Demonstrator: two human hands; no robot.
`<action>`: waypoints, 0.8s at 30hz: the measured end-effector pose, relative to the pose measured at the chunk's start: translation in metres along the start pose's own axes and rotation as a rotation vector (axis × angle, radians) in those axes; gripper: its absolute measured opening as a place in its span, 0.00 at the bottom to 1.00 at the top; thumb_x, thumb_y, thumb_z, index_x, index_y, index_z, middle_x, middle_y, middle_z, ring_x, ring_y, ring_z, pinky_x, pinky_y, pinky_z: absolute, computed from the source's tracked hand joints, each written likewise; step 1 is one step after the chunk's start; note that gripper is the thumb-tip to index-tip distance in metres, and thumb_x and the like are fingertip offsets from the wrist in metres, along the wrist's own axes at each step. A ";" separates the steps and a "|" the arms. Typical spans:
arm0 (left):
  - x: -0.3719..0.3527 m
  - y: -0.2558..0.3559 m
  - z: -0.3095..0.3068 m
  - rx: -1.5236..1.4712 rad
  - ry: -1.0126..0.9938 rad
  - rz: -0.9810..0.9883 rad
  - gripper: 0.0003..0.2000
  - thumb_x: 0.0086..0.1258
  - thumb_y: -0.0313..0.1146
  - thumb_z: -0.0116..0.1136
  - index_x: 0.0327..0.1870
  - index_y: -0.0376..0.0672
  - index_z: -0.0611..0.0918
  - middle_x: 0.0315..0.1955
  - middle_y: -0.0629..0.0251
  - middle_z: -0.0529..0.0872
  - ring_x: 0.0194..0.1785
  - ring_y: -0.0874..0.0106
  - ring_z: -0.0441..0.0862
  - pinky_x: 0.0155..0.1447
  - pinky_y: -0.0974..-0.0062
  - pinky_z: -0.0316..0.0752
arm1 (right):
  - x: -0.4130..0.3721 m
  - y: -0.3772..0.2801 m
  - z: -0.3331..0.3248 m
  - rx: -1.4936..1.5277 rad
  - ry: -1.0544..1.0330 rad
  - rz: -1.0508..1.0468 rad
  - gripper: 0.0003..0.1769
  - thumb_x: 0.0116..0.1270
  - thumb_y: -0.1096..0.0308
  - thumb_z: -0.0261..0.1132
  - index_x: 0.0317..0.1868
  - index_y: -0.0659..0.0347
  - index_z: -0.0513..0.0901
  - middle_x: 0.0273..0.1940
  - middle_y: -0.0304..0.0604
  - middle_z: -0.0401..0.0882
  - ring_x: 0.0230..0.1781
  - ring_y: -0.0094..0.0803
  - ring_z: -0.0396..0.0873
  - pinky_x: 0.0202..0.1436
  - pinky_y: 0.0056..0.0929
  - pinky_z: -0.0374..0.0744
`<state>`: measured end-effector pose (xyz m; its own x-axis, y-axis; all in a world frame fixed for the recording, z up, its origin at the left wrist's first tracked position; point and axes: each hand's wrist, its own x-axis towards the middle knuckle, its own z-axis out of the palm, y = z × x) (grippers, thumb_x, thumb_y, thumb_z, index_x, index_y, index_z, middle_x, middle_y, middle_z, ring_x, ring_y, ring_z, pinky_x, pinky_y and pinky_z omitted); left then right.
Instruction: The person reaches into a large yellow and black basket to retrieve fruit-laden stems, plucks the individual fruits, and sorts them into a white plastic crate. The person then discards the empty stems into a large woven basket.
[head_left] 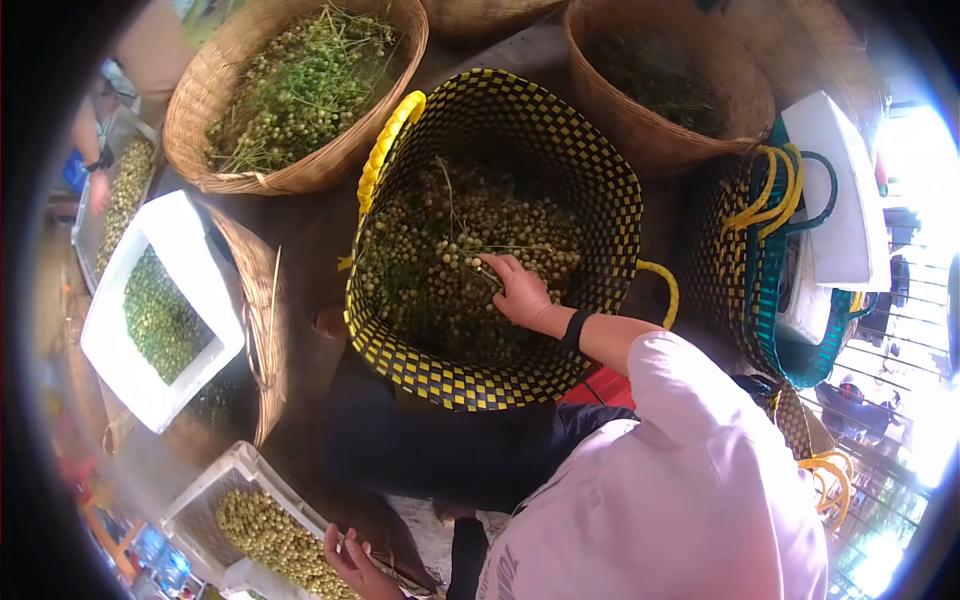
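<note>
A large black and yellow woven basket [610, 200] stands at the middle, with many small round pale green fruits [420, 250] and thin stems inside. My right hand [518, 292], with a dark band at the wrist, reaches over its right side, fingers closed around a stem with fruits on it. At the lower left, my left hand [352, 562] is held palm up with its fingers apart and nothing in it. Beside that hand is a pale crate [185, 517] holding yellowish loose fruits [270, 530].
Wicker baskets [185, 120] [600, 75] stand behind. A white foam box [105, 340] of green fruits is at the left. Another person's hand [98, 190] is over a tray [82, 235] at the far left. Green-handled baskets [770, 330] stand right.
</note>
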<state>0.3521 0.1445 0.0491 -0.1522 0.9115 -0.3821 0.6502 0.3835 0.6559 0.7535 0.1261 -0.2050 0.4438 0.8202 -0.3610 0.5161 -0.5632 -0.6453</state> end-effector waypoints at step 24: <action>-0.123 -0.056 -0.065 -0.294 0.280 0.178 0.17 0.77 0.32 0.47 0.65 0.43 0.70 0.52 0.64 0.76 0.56 0.74 0.74 0.55 0.76 0.68 | -0.112 -0.199 -0.237 0.219 0.241 -0.628 0.39 0.53 0.75 0.65 0.69 0.66 0.65 0.58 0.51 0.76 0.59 0.32 0.73 0.66 0.28 0.67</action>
<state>0.2864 0.0209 0.1020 -0.2792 0.9567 -0.0823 0.4510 0.2064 0.8683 0.7748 0.1224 0.1236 0.2734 0.9243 0.2665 0.5792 0.0630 -0.8127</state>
